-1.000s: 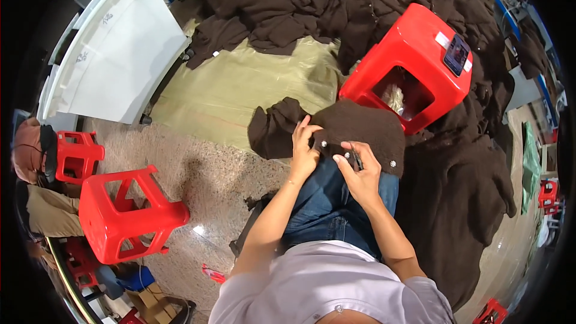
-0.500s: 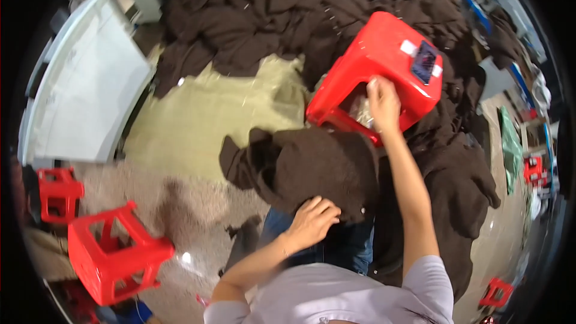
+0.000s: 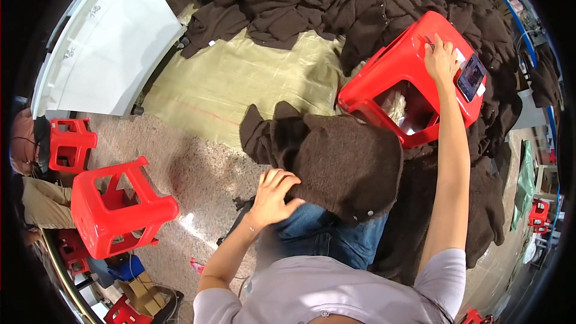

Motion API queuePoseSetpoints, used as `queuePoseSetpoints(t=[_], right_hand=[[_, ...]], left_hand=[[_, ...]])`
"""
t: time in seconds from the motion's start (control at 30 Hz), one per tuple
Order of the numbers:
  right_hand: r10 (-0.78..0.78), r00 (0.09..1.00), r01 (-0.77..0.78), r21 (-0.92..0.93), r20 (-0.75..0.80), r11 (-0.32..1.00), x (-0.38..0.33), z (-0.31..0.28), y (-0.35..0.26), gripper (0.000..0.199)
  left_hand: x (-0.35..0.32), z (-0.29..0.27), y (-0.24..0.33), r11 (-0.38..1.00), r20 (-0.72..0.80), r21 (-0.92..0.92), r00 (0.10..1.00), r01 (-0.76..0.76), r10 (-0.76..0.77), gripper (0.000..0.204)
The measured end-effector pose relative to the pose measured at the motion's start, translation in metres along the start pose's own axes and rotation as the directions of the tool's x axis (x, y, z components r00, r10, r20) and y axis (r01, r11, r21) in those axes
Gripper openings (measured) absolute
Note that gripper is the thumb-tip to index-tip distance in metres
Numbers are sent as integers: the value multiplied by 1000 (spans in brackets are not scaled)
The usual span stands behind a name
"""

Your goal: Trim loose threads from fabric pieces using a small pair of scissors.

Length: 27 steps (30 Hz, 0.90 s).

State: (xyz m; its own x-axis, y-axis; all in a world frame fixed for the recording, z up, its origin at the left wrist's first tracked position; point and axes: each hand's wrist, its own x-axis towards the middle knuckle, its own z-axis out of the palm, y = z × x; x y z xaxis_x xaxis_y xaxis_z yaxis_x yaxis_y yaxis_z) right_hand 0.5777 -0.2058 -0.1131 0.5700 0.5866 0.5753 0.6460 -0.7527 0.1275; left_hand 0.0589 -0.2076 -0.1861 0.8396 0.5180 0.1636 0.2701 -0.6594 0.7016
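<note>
A dark brown knit garment [image 3: 351, 165] lies bunched over my lap, with a round button near its lower edge. Beside its left edge, my left hand [image 3: 275, 198] is open, thumb and fingers apart. My right hand [image 3: 443, 63] reaches onto the seat of a red plastic stool [image 3: 414, 48], its fingers bent around a small dark thing [image 3: 429, 43] too small to make out. A phone [image 3: 471, 77] rests on the seat just right of that hand. Inside the stool's side opening sits a clear bag [image 3: 394, 107] with pale contents.
A heap of brown garments [image 3: 288, 0] spreads across the far side, partly over a yellowish sheet [image 3: 252, 84]. A white panel-like bin [image 3: 108, 42] stands at far left. Red stools [image 3: 120, 204] are at left, near a seated person's leg [image 3: 45, 204]. Green cloth [image 3: 523, 186] lies at right.
My right hand has moved from the stool's side opening up onto its seat. My left hand has shifted left off the garment's middle, and its fingers have spread. The view has turned slightly.
</note>
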Motion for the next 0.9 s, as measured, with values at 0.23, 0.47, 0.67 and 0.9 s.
queuePoseSetpoints(t=[0.23, 0.47, 0.67, 0.9], right_hand=[[-640, 725, -48, 946, 254, 321, -186, -192, -120, 65], [-283, 927, -23, 791, 246, 612, -277, -199, -97, 38], [-165, 981, 36, 750, 99, 660, -228, -263, 0, 42], [-199, 977, 186, 764, -77, 618, -165, -368, 108, 29]], left_hand=[[10, 6, -6, 977, -300, -190, 943, 91, -147, 23], [42, -3, 31, 953, -271, -271, 961, -134, 58, 23], [17, -29, -28, 992, 356, 85, 932, -98, 62, 31], [64, -142, -28, 955, 63, 292, 998, -48, 31, 32]])
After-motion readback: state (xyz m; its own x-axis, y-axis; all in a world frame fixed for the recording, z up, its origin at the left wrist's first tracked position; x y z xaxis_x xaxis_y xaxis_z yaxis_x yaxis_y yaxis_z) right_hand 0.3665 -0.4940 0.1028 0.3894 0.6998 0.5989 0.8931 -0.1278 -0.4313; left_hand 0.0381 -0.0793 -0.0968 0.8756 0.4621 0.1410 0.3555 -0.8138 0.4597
